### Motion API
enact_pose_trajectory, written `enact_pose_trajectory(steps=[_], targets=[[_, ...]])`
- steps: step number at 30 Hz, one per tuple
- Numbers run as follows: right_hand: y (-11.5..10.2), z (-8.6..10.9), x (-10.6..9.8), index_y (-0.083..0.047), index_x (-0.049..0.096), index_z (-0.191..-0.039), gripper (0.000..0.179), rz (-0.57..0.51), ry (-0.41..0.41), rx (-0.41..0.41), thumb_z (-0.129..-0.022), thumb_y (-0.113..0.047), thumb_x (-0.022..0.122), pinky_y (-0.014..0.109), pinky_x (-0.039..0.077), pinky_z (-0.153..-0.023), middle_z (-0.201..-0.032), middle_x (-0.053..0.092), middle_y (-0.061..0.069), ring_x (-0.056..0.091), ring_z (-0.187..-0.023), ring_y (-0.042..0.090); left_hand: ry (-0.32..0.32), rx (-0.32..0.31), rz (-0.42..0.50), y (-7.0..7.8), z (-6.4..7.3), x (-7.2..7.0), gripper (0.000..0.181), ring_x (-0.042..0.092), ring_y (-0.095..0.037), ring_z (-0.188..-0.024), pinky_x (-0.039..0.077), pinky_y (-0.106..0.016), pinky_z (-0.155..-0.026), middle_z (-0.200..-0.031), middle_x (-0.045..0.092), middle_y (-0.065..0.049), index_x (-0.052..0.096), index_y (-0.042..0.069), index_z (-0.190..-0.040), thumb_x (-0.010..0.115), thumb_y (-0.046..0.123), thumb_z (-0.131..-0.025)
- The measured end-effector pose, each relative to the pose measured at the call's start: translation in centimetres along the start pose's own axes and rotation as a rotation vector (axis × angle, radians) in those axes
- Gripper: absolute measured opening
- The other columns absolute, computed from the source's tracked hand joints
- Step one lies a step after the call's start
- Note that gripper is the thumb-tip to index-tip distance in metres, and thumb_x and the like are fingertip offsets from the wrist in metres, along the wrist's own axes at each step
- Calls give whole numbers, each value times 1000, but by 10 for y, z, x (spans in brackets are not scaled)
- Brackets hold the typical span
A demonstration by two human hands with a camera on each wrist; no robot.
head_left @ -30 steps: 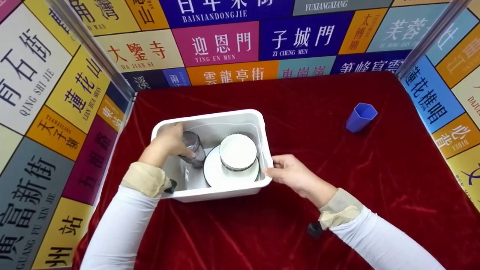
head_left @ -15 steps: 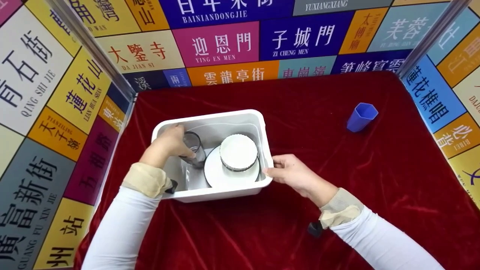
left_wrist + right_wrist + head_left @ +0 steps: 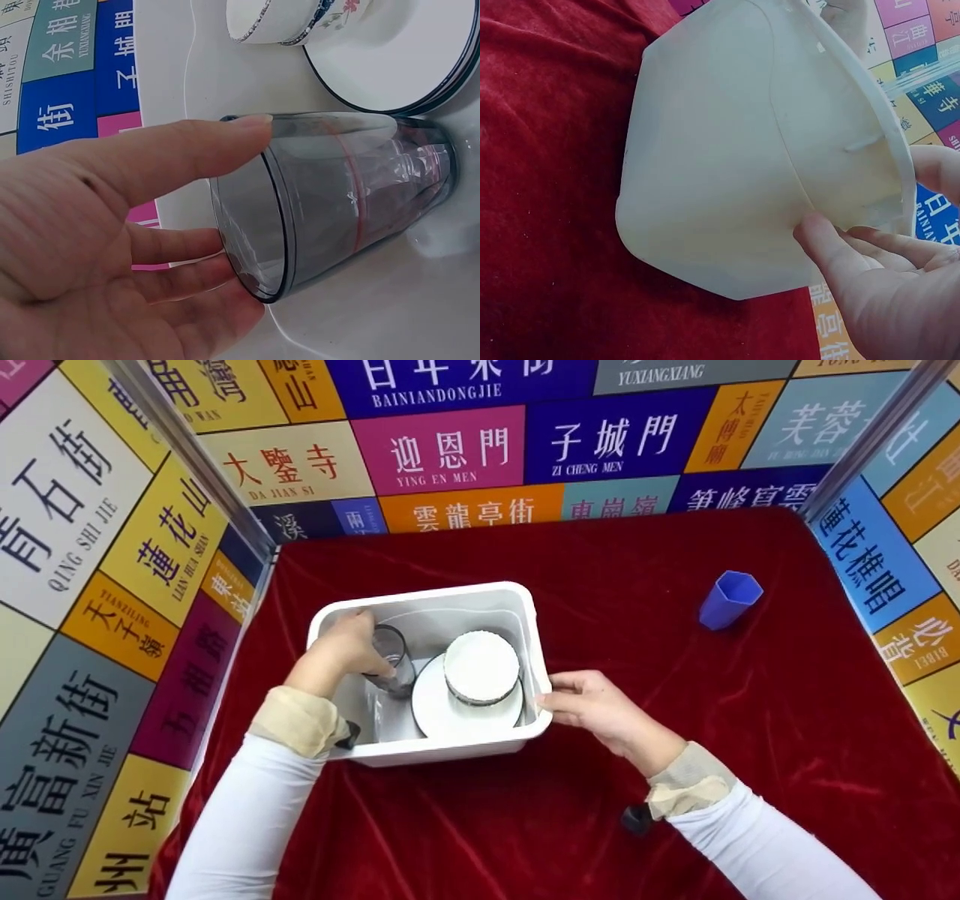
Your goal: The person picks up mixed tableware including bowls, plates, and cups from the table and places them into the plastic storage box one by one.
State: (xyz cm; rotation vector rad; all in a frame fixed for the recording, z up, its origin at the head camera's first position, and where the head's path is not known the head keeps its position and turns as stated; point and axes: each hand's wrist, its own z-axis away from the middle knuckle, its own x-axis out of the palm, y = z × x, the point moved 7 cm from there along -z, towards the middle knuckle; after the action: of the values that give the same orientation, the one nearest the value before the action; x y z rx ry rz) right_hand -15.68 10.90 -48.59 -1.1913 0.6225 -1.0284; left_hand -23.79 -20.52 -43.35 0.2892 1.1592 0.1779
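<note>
My left hand (image 3: 343,649) reaches into a white plastic bin (image 3: 439,752) and holds a clear grey drinking glass (image 3: 399,681) by its rim. In the left wrist view the thumb lies along one side of this glass (image 3: 337,202), the other fingers at the opposite side of the mouth. The glass leans at the bin's left end. Beside it lies a white dark-rimmed plate (image 3: 439,720), with a white bowl (image 3: 481,667) on top; floral decoration shows close up. My right hand (image 3: 600,709) grips the right side of the bin at its rim, thumb on the outer wall (image 3: 705,165).
A blue-violet hexagonal cup (image 3: 730,598) stands at the back right of the red velvet cloth (image 3: 600,840). Panels with printed place names (image 3: 439,450) enclose the back and sides, with metal posts at the corners.
The head view has shifted slightly, so everything sits a little lower and further right. Both hands keep their holds on the glass and the bin.
</note>
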Motion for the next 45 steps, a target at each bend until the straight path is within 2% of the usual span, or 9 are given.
enact_pose_trajectory(steps=[4, 8, 13, 16, 21, 26, 32, 36, 45], targets=[[0, -2, -3, 17, 50, -137, 49, 18, 9, 9, -96, -6, 64, 32, 57, -95, -131, 63, 28, 68, -115, 28, -5, -7, -14, 0, 0, 0, 75, 51, -41, -126, 44, -49, -110, -131, 55, -27, 54, -10, -127, 88, 27, -71], [-2, -3, -9, 16, 52, -136, 48, 28, 26, 5, -96, -8, 64, 33, 58, -95, -132, 62, 30, 70, -111, 23, -1, -11, -10, 1, 0, 0, 77, 50, -41, -127, 43, -49, -111, -133, 54, -27, 53, -9, -129, 87, 27, -71], [-2, -2, -24, 17, 50, -135, 49, 24, 73, 17, -97, -10, 64, 34, 57, -97, -125, 68, 19, 71, -104, 14, 8, -3, 22, 3, -2, 0, 80, 51, -41, -127, 43, -49, -111, -132, 57, -26, 52, -8, -133, 88, 25, -70], [-2, -1, -34, 16, 49, -137, 50, 20, 95, 34, -99, -12, 63, 35, 55, -100, -126, 68, 15, 70, -107, 14, 20, 2, 40, 4, -2, 0, 85, 48, -41, -131, 41, -50, -113, -137, 54, -26, 49, -6, -138, 88, 24, -69], [-3, 1, -50, 14, 50, -137, 48, -8, 132, 41, -99, -11, 62, 34, 55, -100, -117, 71, 4, 70, -106, 14, 24, -7, 53, 7, -2, -1, 91, 44, -39, -136, 38, -50, -117, -147, 44, -26, 44, -1, -147, 86, 25, -70], [-3, 1, -67, 12, 50, -136, 46, -42, 183, 31, -99, -12, 64, 31, 57, -96, -106, 72, -4, 71, -100, 10, 48, -12, 73, 15, 0, -3, 91, 40, -40, -143, 35, -53, -119, -159, 30, -25, 40, 6, -152, 84, 31, -76], [-4, 3, -90, 9, 49, -138, 50, -33, 273, 11, -98, -17, 66, 29, 57, -95, -110, 67, -7, 69, -101, 7, 139, 66, 76, 35, 7, -11, 86, 50, -37, -131, 43, -51, -113, -148, 42, -23, 41, 4, -150, 82, 33, -80], [-5, 5, -106, 5, 51, -135, 47, -45, 324, -6, -98, -19, 67, 28, 57, -94, -108, 66, -8, 67, -100, 6, 186, 127, 87, 45, 13, -16, 85, 47, -37, -135, 40, -50, -116, -149, 42, -22, 39, 3, -151, 80, 32, -82], [3, 4, -144, -2, 53, -129, 40, -57, 444, -23, -96, -18, 69, 18, 57, -84, -99, 67, -14, 65, -95, 0, 186, 180, 108, 64, 29, -18, 85, 49, -32, -134, 43, -50, -113, -151, 41, -17, 36, 8, -154, 77, 36, -86]])
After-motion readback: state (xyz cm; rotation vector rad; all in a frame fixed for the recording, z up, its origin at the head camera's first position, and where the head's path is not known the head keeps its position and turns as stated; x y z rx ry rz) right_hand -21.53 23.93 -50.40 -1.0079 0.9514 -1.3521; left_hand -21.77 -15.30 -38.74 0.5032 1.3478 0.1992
